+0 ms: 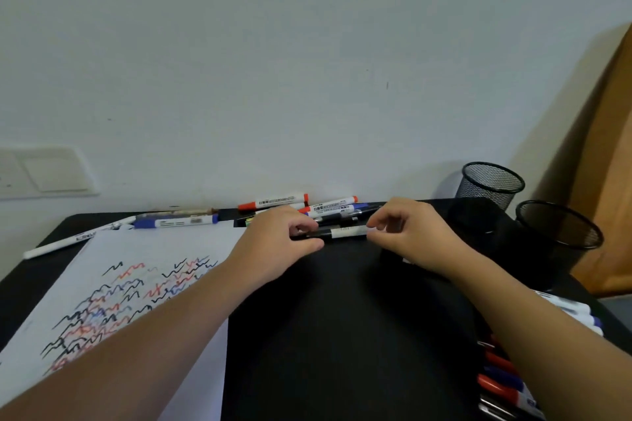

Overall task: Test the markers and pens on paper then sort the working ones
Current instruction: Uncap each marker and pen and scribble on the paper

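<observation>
Pen: black pen (337, 233) with a white label band is lying level between the two hands, just above the black table (342, 318), near its far edge.
Left hand: left hand (273, 243) is pinching the pen's dark left end between thumb and curled fingers.
Right hand: right hand (410, 232) is pinching the pen's right end, at the white band, with curled fingertips.
Untested pile: loose markers (328, 207) with red and blue caps are lying just behind the pen, against the wall.
Paper: white paper (154, 249) is lying left of the hands, covered in black, red and blue squiggles; the left forearm is crossing over it.
Far-left markers: blue-capped marker (174, 222) is resting at the paper's far edge, and a white marker (58, 244) is lying beside its corner.
Cups: two black mesh cups (492, 183) are standing to the right of the right hand.
Near-right row: sorted markers (502, 376) are lying at the table's near right edge, partly hidden by the right forearm.
</observation>
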